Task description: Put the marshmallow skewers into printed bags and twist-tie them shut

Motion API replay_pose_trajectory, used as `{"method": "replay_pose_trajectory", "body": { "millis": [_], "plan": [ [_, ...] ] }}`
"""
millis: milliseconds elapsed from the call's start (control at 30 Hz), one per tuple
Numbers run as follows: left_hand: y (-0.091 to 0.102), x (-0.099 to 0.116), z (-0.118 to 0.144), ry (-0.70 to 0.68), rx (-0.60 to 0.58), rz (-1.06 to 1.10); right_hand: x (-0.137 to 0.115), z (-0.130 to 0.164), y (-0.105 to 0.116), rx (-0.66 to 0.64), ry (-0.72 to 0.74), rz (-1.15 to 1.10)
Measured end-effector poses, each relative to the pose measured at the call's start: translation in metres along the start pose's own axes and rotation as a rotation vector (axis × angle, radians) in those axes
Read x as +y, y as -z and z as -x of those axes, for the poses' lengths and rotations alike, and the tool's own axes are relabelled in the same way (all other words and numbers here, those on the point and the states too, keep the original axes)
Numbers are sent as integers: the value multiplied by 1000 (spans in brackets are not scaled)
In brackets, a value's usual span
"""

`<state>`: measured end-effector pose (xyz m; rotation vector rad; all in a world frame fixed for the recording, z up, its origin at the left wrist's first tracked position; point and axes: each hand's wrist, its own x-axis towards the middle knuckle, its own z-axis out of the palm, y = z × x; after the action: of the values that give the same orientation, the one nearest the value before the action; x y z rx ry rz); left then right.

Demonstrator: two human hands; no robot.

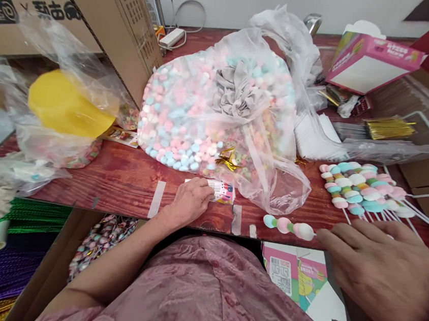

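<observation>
My left hand (pixel 191 199) rests on the front edge of the red-brown wooden table (pixel 128 182), its fingers on a small printed card (pixel 221 191). My right hand (pixel 382 272) hovers palm down near the table's front right edge, its fingertips at the stick end of a marshmallow skewer (pixel 288 226) with blue, pink and white pieces lying on the table. I cannot tell whether the fingers pinch the stick. A pile of finished skewers (pixel 361 188) lies just beyond my right hand. A big clear bag of pastel marshmallows (pixel 211 114) fills the table's middle.
Cardboard boxes (pixel 62 6) stand at the back left, with a yellow cup (pixel 65 104) in plastic wrap before them. A pink box (pixel 374 62), gold twist ties (pixel 388 127) and white sheets (pixel 316 138) lie at the right. Green and purple tinsel (pixel 10 241) sits low left.
</observation>
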<state>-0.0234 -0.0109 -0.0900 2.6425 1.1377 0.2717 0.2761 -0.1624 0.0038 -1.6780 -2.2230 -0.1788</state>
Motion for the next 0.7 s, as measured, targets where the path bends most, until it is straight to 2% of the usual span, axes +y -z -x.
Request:
{"method": "replay_pose_trajectory", "body": {
  "millis": [100, 133, 233, 400, 567, 700],
  "plan": [
    [-2, -1, 2, -19, 31, 21, -16, -16, -3, -130, 278, 201],
    [-3, -2, 3, -26, 42, 30, -20, -19, -6, -133, 295, 229],
    [-5, -5, 7, -44, 97, 80, -26, -23, -16, -192, 307, 220],
    [-9, -11, 12, -54, 179, 202, -22, -33, -30, -325, 357, 169],
    [-10, -13, 14, -65, 217, 273, -14, -46, -44, -334, 359, 63],
    [-11, -15, 15, -73, 207, 330, -5, -52, -32, -248, 328, 25]
  ]
}}
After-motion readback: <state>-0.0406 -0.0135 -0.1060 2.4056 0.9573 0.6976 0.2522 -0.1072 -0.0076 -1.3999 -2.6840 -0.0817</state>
